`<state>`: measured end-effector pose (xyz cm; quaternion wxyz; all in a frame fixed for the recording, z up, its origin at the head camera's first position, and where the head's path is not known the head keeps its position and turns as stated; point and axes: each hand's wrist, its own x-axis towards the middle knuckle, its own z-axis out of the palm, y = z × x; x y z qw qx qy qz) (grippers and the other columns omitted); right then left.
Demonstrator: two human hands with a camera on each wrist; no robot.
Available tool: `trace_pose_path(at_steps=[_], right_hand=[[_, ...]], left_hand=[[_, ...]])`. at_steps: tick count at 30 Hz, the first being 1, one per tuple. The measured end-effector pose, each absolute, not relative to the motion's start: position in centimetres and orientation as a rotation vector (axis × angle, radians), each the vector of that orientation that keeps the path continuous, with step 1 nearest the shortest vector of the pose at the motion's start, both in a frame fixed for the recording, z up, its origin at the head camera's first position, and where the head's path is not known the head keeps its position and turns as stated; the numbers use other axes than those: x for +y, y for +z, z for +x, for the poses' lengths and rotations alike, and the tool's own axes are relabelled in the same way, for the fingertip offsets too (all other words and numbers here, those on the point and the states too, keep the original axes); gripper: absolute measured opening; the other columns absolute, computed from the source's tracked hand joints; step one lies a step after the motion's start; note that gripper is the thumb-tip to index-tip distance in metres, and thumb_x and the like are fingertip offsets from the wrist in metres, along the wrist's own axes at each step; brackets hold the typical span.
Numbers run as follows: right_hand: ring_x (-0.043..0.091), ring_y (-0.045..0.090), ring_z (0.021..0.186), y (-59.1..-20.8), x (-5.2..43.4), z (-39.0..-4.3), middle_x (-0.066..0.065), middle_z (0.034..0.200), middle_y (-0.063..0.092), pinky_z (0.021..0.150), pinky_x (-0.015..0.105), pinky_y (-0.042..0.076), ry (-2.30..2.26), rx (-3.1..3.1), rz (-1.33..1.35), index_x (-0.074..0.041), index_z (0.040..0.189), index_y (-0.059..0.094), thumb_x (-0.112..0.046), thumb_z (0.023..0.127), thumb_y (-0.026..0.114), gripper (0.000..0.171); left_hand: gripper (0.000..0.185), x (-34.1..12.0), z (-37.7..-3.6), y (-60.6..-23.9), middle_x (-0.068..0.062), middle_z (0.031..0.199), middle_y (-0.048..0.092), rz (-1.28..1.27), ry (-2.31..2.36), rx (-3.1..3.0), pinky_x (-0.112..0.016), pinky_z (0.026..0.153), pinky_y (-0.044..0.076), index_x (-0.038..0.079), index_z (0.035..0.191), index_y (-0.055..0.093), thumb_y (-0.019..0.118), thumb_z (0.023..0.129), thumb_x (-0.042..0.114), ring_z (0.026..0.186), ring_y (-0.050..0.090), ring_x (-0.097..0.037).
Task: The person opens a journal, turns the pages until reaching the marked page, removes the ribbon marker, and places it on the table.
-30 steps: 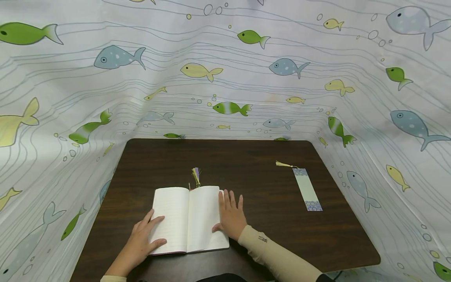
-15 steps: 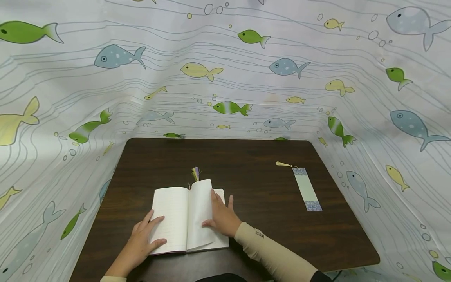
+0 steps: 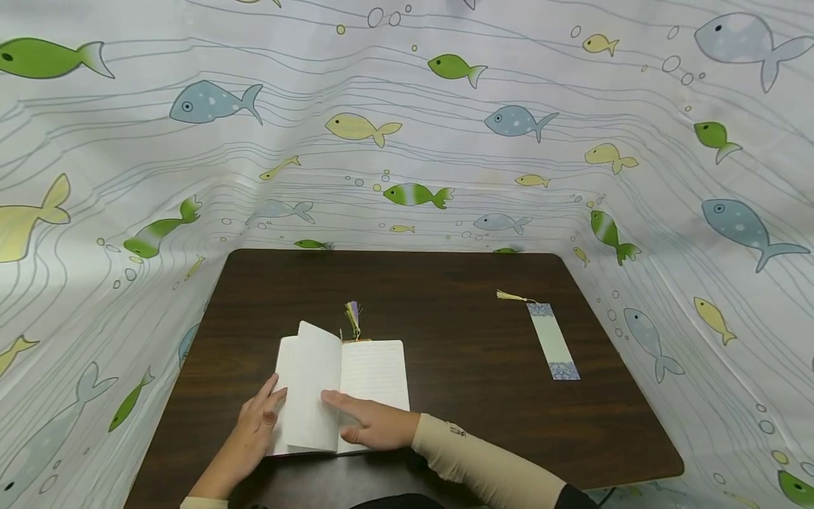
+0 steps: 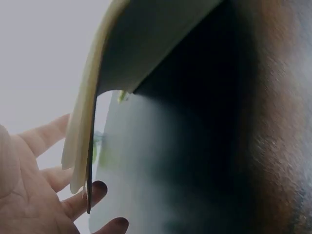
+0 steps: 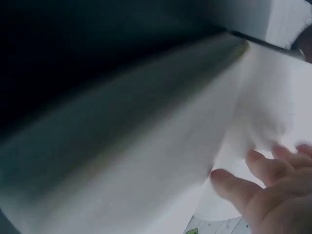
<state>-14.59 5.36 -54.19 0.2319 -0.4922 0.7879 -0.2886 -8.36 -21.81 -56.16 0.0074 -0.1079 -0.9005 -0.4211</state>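
Observation:
An open notebook (image 3: 376, 373) with lined white pages lies on the dark brown table (image 3: 483, 424) near its front edge. My right hand (image 3: 365, 424) lies flat with straight fingers across the book, pushing a leaf (image 3: 311, 389) over to the left; the leaf stands half raised. My left hand (image 3: 254, 423) rests with straight fingers at the book's left edge, partly hidden by the leaf. A purple and yellow tassel (image 3: 352, 317) sticks out at the top of the spine. The left wrist view shows the left hand (image 4: 39, 195) against the raised page edges (image 4: 83, 136). Right hand fingers (image 5: 263, 180) touch white paper (image 5: 146, 161).
A long pale bookmark (image 3: 553, 341) with a yellow tassel (image 3: 511, 296) lies on the table's right side. A white curtain (image 3: 407, 141) printed with fish closes in the table at the back and both sides.
My right hand has swept from the book's right edge to the left across the spine, carrying a leaf over. The left hand stays at the left edge, now partly covered.

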Motion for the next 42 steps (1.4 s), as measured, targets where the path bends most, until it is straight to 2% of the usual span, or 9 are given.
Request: trace_pose_path(at_steps=[2, 5, 8, 12, 17, 21, 26, 35, 42], right_hand=[[0.016, 0.014, 0.155, -54.7, 5.3, -14.3, 0.004, 0.170, 0.015, 0.121, 0.043, 0.026, -0.690, 2.167, -1.366, -0.007, 0.161, 0.023, -0.051, 0.108, 0.030, 0.069], [0.015, 0.012, 0.155, -55.1, 5.2, -14.1, -0.001, 0.170, 0.016, 0.120, 0.049, 0.027, -0.598, 2.187, -1.374, -0.011, 0.159, 0.034, -0.037, 0.109, 0.044, 0.057], [0.013, 0.018, 0.153, -55.2, 5.1, -14.2, 0.000, 0.169, 0.019, 0.119, 0.041, 0.030, -0.580, 2.223, -1.394, -0.011, 0.157, 0.038, -0.034, 0.109, 0.045, 0.054], [0.016, 0.026, 0.151, -55.3, 5.7, -14.7, 0.007, 0.168, 0.023, 0.118, 0.032, 0.031, -0.526, 2.318, -1.389, -0.012, 0.158, 0.037, -0.034, 0.109, 0.048, 0.055], [0.028, 0.027, 0.152, -55.9, 7.5, -15.8, 0.012, 0.167, 0.024, 0.117, 0.042, 0.035, -0.326, 2.504, -1.268, -0.014, 0.159, 0.034, -0.040, 0.103, 0.059, 0.067], [0.035, 0.027, 0.151, -56.5, 9.1, -16.5, 0.016, 0.166, 0.025, 0.116, 0.048, 0.036, -0.187, 2.599, -1.141, -0.009, 0.158, 0.034, -0.043, 0.097, 0.068, 0.078], [0.032, 0.025, 0.152, -56.9, 10.9, -16.3, 0.016, 0.166, 0.023, 0.114, 0.051, 0.036, -0.136, 2.653, -1.002, -0.002, 0.157, 0.032, -0.050, 0.092, 0.071, 0.089], [0.033, 0.015, 0.155, -56.8, 12.4, -15.6, 0.014, 0.169, 0.014, 0.116, 0.065, 0.023, -0.122, 2.660, -0.857, -0.002, 0.160, 0.024, -0.064, 0.077, 0.074, 0.115], [0.035, 0.016, 0.155, -56.8, 12.5, -15.6, 0.013, 0.169, 0.017, 0.115, 0.070, 0.018, -0.045, 2.696, -0.912, -0.003, 0.160, 0.026, -0.067, 0.075, 0.074, 0.116]], left_hand=[[0.062, -21.7, -8.4, -55.9, -0.035, 0.160, 0.019, -0.337, -1.362, -2.801, -0.086, 0.088, 0.026, -0.011, 0.141, 0.051, 0.018, 0.114, 0.034, 0.133, 0.024, -0.059], [0.053, -21.7, -8.5, -55.9, -0.036, 0.160, 0.019, -0.315, -1.354, -2.826, -0.085, 0.090, 0.026, -0.011, 0.140, 0.051, 0.033, 0.113, 0.031, 0.134, 0.024, -0.061], [0.053, -21.9, -8.6, -56.1, -0.036, 0.159, 0.023, -0.287, -1.268, -2.883, -0.083, 0.092, 0.030, -0.013, 0.138, 0.051, 0.053, 0.107, 0.030, 0.133, 0.028, -0.062], [0.070, -22.2, -8.7, -56.5, -0.035, 0.158, 0.026, -0.279, -1.199, -2.922, -0.081, 0.094, 0.033, -0.017, 0.142, 0.042, 0.067, 0.099, 0.032, 0.132, 0.030, -0.060], [0.087, -22.4, -9.1, -56.8, -0.038, 0.155, 0.028, -0.342, -1.181, -2.874, -0.076, 0.097, 0.031, -0.012, 0.152, 0.026, 0.076, 0.092, 0.026, 0.132, 0.031, -0.059], [0.076, -22.4, -9.2, -56.9, -0.037, 0.154, 0.030, -0.410, -1.112, -2.865, -0.075, 0.095, 0.033, -0.006, 0.150, 0.037, 0.077, 0.091, 0.020, 0.130, 0.034, -0.059], [0.058, -22.4, -8.9, -56.7, -0.035, 0.156, 0.027, -0.392, -1.065, -2.943, -0.080, 0.089, 0.037, 0.000, 0.145, 0.051, 0.073, 0.094, 0.018, 0.129, 0.033, -0.061], [0.063, -22.5, -8.8, -57.1, -0.034, 0.157, 0.028, -0.354, -1.042, -2.977, -0.083, 0.088, 0.034, 0.005, 0.145, 0.054, 0.072, 0.094, 0.038, 0.128, 0.033, -0.061], [0.065, -22.6, -8.5, -57.2, -0.035, 0.156, 0.028, -0.341, -1.017, -2.983, -0.085, 0.084, 0.035, 0.006, 0.144, 0.054, 0.074, 0.092, 0.039, 0.126, 0.034, -0.061]])
